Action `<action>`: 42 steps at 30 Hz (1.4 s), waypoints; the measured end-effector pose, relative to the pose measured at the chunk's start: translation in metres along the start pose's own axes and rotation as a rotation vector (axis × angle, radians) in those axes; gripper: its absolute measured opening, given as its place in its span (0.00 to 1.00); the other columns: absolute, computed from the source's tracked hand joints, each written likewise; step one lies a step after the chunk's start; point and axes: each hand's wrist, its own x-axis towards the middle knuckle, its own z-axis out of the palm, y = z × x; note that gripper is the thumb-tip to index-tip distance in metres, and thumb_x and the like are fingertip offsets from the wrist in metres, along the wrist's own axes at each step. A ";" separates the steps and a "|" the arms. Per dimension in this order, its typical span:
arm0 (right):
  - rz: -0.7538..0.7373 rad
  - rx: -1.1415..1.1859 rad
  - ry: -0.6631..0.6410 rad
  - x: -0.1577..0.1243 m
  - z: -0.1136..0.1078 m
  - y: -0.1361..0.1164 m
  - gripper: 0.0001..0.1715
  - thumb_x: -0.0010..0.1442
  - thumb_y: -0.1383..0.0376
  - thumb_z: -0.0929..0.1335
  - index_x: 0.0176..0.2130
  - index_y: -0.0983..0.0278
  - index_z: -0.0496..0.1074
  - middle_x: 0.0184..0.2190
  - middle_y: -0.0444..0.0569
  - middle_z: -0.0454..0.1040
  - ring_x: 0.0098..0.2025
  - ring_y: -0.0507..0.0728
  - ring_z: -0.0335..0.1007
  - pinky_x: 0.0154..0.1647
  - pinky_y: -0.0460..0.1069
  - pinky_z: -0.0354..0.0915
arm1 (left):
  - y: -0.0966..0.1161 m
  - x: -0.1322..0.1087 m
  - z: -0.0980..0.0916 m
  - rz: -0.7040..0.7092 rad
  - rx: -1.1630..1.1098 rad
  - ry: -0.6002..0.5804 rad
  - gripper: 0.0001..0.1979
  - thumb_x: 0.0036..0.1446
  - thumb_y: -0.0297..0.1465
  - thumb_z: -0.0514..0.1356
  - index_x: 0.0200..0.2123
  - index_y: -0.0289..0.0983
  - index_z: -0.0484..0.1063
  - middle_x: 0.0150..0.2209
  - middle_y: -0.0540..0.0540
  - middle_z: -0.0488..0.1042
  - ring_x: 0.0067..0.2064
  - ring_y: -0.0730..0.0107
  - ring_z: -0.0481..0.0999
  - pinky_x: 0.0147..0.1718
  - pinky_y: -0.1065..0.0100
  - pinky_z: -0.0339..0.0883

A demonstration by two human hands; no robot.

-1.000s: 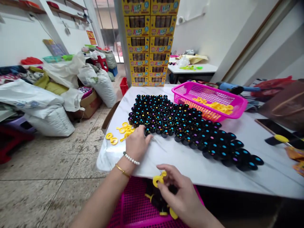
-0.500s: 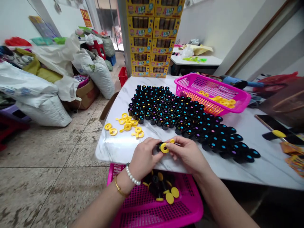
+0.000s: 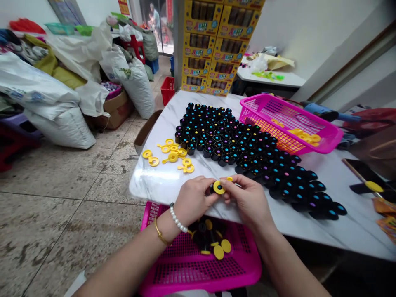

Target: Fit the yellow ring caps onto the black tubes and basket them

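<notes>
Low over the table's front edge, my left hand is closed on a small black cylinder, mostly hidden by the fingers. My right hand pinches a yellow ring cap that has a small disc joined to it. The ring lies against the cylinder's end, and a dark centre shows through its hole. Beyond both hands stand many black cylinders with blue, purple, pink and yellow dots on top. Several loose yellow caps lie to their left.
A pink basket with yellow caps stands at the back right of the white table. Below the table edge, another pink basket holds black pieces with yellow caps. Yellow boxes are stacked behind; white sacks stand left.
The yellow ring has come squarely against the black cylinder's end, its hole now filled with dark. The camera view has shifted, moving the table and its contents rightward in the picture.
</notes>
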 end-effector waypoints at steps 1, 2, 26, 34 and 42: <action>-0.001 0.001 -0.004 0.001 0.000 0.000 0.13 0.47 0.59 0.76 0.28 0.66 0.76 0.17 0.43 0.72 0.18 0.48 0.63 0.18 0.42 0.61 | 0.000 0.000 0.000 0.002 0.002 -0.005 0.07 0.54 0.30 0.63 0.38 0.39 0.74 0.29 0.50 0.71 0.32 0.70 0.69 0.33 0.69 0.60; 0.000 0.002 -0.013 0.002 0.000 0.000 0.13 0.47 0.59 0.76 0.28 0.67 0.76 0.16 0.43 0.71 0.17 0.48 0.63 0.17 0.41 0.60 | 0.000 0.000 0.000 0.003 0.003 -0.006 0.07 0.55 0.30 0.63 0.38 0.39 0.74 0.29 0.50 0.71 0.32 0.70 0.69 0.33 0.69 0.60; -0.082 -0.113 -0.082 0.002 0.001 0.006 0.14 0.53 0.56 0.72 0.28 0.65 0.72 0.21 0.41 0.71 0.18 0.48 0.66 0.20 0.42 0.64 | 0.002 0.009 -0.011 -0.146 -0.255 -0.071 0.16 0.63 0.34 0.51 0.27 0.35 0.72 0.23 0.51 0.69 0.27 0.75 0.66 0.26 0.73 0.58; -0.209 -0.236 -0.102 -0.005 -0.009 0.008 0.15 0.56 0.55 0.70 0.28 0.64 0.77 0.30 0.47 0.75 0.32 0.54 0.70 0.32 0.47 0.66 | 0.005 -0.014 0.007 0.042 -0.048 0.162 0.16 0.54 0.35 0.63 0.44 0.37 0.67 0.45 0.44 0.65 0.44 0.65 0.69 0.43 0.65 0.67; 0.158 -0.063 -0.413 0.016 -0.028 -0.002 0.17 0.51 0.55 0.74 0.30 0.67 0.71 0.20 0.44 0.72 0.20 0.49 0.65 0.19 0.43 0.62 | 0.005 -0.008 -0.001 0.042 -0.144 0.102 0.09 0.53 0.31 0.63 0.39 0.37 0.71 0.37 0.48 0.68 0.38 0.68 0.70 0.38 0.68 0.67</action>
